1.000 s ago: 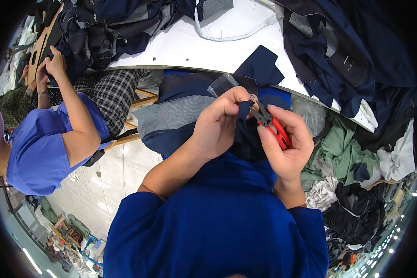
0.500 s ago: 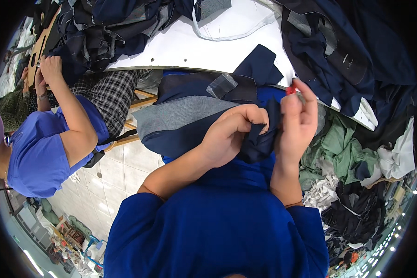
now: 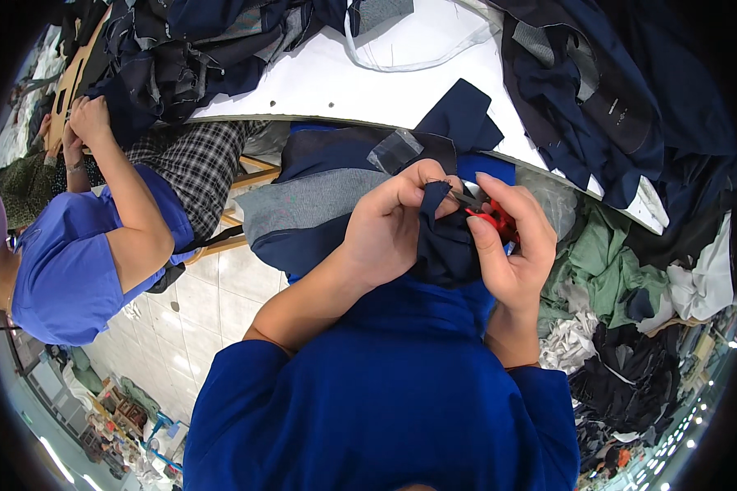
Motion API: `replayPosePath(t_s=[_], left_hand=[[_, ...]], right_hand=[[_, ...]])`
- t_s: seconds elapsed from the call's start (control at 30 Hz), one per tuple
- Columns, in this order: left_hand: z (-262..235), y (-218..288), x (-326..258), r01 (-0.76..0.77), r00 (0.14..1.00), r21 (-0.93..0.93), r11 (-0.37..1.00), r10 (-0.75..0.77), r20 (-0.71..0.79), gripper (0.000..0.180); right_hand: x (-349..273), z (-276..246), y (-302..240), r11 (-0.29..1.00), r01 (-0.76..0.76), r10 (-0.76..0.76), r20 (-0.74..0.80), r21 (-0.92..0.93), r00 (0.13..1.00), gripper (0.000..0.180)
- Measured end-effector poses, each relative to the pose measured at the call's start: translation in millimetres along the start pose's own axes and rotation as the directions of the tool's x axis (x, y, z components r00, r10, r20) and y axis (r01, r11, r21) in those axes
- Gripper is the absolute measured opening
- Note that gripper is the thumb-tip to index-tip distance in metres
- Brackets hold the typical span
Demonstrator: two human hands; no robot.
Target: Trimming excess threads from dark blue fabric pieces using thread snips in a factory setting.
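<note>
Between the fingers of my left hand (image 3: 387, 225) is pinched the frayed edge of a dark navy fabric piece (image 3: 449, 250), which hangs down over my lap. My right hand (image 3: 517, 245) is closed around small red-handled thread snips (image 3: 498, 219). Their grey blades point left and lie at the fabric edge beside my left fingertips. Across my lap, left of my hands, spreads a navy garment part with grey lining (image 3: 315, 199). A small clear plastic piece (image 3: 395, 150) lies on its upper part.
A white table (image 3: 368, 94) stands ahead, with dark fabric heaps (image 3: 196, 61) at left and more navy garments (image 3: 606, 98) at right. Green cloth (image 3: 602, 254) and dark scraps (image 3: 630, 385) are piled at my right. A co-worker in a blue top (image 3: 98, 254) sits at left.
My right hand has turned and brought the snips down and left to the fabric edge. My left hand has lifted that edge slightly.
</note>
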State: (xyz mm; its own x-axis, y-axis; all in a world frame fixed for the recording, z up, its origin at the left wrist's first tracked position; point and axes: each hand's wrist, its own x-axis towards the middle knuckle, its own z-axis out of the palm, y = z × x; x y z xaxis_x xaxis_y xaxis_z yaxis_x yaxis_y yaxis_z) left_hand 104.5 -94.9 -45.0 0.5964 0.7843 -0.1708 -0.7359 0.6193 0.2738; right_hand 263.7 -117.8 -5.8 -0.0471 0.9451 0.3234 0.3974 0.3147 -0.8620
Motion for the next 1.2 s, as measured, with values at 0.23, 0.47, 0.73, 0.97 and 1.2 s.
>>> replayPosePath(t_s=[0.23,0.47,0.73,0.97,1.2], left_hand=[[2.3,-1.5,-1.0,0.007,0.999,0.06,0.998,-0.004,-0.048,0.012],[-0.5,-0.4,0.3,-0.047,0.999,0.087,0.995,0.047,-0.001,0.012],[5.3,-4.2,1.1,-0.053,0.997,0.239,0.97,0.065,-0.042,0.015],[7.0,-9.6,-5.0,0.019,0.989,0.159,0.987,-0.042,0.141,0.012],[2.5,-4.3,1.2,0.004,1.0,0.111,0.994,-0.006,0.013,0.013]], right_hand=[[-0.2,0.8,-0.9,1.0,-0.006,0.006,0.006,-0.022,1.0,0.032],[-0.7,2.9,0.4,0.999,-0.025,0.025,0.003,0.028,1.0,0.032],[-9.1,5.5,-5.3,0.979,-0.141,0.151,-0.064,0.146,0.986,0.042],[10.9,12.6,37.1,0.669,-0.2,0.542,-0.285,0.716,0.791,0.016],[-6.0,11.6,11.1,0.815,-0.252,0.379,-0.149,0.522,0.914,0.04]])
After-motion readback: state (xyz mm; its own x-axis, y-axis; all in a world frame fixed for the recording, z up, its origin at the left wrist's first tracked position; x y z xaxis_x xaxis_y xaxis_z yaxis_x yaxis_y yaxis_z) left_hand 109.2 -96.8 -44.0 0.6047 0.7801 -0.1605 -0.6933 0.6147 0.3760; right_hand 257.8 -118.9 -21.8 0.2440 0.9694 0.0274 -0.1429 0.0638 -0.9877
